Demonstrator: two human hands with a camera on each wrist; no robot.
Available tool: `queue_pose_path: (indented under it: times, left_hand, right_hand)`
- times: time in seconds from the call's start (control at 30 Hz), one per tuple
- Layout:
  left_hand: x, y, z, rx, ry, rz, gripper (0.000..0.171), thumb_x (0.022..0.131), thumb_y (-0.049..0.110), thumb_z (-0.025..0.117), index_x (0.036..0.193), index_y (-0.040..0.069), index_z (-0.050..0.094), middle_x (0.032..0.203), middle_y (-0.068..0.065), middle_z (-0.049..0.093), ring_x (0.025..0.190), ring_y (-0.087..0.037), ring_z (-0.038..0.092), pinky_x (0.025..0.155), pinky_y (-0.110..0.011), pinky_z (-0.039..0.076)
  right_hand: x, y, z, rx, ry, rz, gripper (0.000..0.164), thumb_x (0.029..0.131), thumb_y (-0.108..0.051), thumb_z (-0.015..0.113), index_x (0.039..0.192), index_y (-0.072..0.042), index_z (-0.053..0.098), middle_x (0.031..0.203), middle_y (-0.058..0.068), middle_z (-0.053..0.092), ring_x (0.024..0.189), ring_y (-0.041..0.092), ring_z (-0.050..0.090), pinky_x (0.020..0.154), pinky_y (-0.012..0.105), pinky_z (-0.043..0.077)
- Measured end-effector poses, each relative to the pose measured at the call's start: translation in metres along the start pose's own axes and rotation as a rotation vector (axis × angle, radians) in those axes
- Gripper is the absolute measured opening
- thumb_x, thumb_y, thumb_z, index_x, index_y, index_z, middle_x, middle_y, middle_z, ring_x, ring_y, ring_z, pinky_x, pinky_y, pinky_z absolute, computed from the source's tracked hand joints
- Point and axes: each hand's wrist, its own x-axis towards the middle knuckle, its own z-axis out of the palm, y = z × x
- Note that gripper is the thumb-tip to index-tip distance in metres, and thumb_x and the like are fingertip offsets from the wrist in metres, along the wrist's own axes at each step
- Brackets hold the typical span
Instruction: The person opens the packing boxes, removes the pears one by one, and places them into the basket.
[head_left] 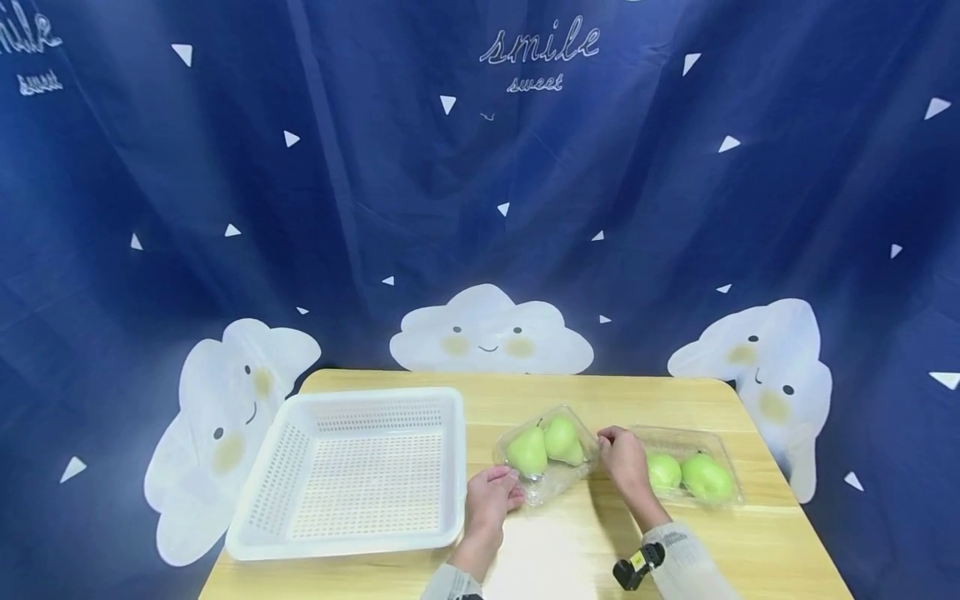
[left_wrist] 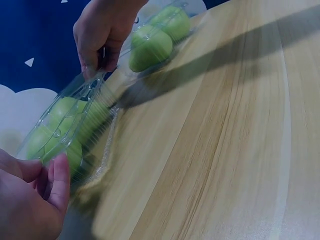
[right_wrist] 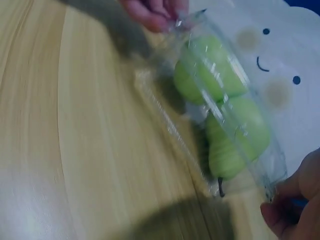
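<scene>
A clear plastic box (head_left: 551,490) with two green pears (head_left: 527,452) in it sits at mid-table, turned at an angle. At its near left corner, my left hand (head_left: 489,498) pinches the rim between thumb and fingers; the left wrist view shows this grip (left_wrist: 30,200) up close. My right hand (head_left: 624,457) pinches the opposite end of the same rim, also seen in the right wrist view (right_wrist: 300,200). Whether the box's base touches the table cannot be told. The pears (right_wrist: 239,135) lie side by side behind the clear plastic wall.
A second clear box (head_left: 675,433) with two green pears (head_left: 707,477) stands to the right, partly behind my right forearm. On the left is a white perforated plastic basket (head_left: 456,467). Behind the wooden table (head_left: 555,550) hangs a dark blue curtain (head_left: 420,192) with cloud prints.
</scene>
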Motion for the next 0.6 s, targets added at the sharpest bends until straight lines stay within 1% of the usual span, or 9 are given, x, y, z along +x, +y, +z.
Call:
queue_pose_path:
  times: [0.17,0.23,0.27,0.33,0.4,0.5,0.6]
  left_hand:
    - [-0.002,0.002,-0.001,-0.025,0.003,-0.022,0.029,0.095,0.003,0.066,0.121,-0.01,0.061,0.094,-0.014,0.07,0.078,-0.017,0.07,0.078,-0.037,0.068]
    - [-0.003,0.004,-0.001,-0.043,0.004,-0.025,0.029,0.095,0.002,0.066,0.121,-0.011,0.061,0.092,-0.013,0.07,0.078,-0.017,0.07,0.077,-0.037,0.068]
    - [-0.003,0.005,-0.002,-0.051,0.001,-0.026,0.028,0.096,0.002,0.066,0.12,-0.011,0.06,0.091,-0.013,0.069,0.077,-0.017,0.069,0.077,-0.036,0.068]
    - [-0.003,0.005,-0.002,-0.072,-0.007,-0.024,0.028,0.096,0.001,0.066,0.12,-0.012,0.059,0.09,-0.012,0.068,0.076,-0.016,0.068,0.075,-0.036,0.068]
    - [-0.003,0.006,-0.002,-0.086,-0.015,-0.031,0.027,0.096,0.001,0.065,0.119,-0.011,0.059,0.089,-0.01,0.067,0.076,-0.016,0.067,0.075,-0.035,0.068]
    - [-0.005,0.006,-0.002,-0.097,-0.022,-0.038,0.025,0.096,0.001,0.066,0.118,-0.01,0.058,0.089,-0.009,0.067,0.076,-0.016,0.066,0.076,-0.037,0.068]
    - [-0.006,0.005,0.0,-0.103,-0.022,-0.042,0.024,0.096,0.001,0.065,0.117,-0.009,0.058,0.091,-0.011,0.068,0.078,-0.017,0.067,0.079,-0.039,0.068]
  right_hand:
    - [-0.01,-0.004,-0.002,0.029,0.04,0.02,0.02,0.093,0.0,0.061,0.107,0.009,0.074,0.099,0.027,0.076,0.08,0.031,0.072,0.064,0.035,0.061]
    - [-0.014,-0.006,-0.002,0.047,0.042,0.027,0.022,0.093,0.001,0.06,0.108,0.009,0.074,0.099,0.026,0.076,0.081,0.03,0.072,0.063,0.031,0.058]
    - [-0.015,-0.006,-0.002,0.065,0.037,0.044,0.023,0.093,0.001,0.06,0.109,0.009,0.073,0.099,0.026,0.075,0.08,0.029,0.071,0.061,0.029,0.057]
    - [-0.019,-0.007,-0.002,0.146,0.021,0.092,0.024,0.094,0.003,0.058,0.113,0.012,0.071,0.1,0.028,0.073,0.079,0.03,0.071,0.06,0.028,0.058]
    - [-0.022,-0.008,-0.002,0.242,0.009,0.151,0.026,0.093,0.005,0.058,0.115,0.014,0.068,0.1,0.028,0.071,0.078,0.027,0.071,0.062,0.028,0.062]
    - [-0.026,-0.008,0.0,0.413,-0.007,0.233,0.035,0.09,0.008,0.056,0.123,0.018,0.062,0.092,0.019,0.069,0.072,0.019,0.073,0.066,0.028,0.065]
    - [-0.03,-0.009,0.003,0.592,-0.028,0.3,0.051,0.087,0.009,0.058,0.136,0.021,0.049,0.086,0.01,0.07,0.068,0.011,0.071,0.067,0.023,0.064]
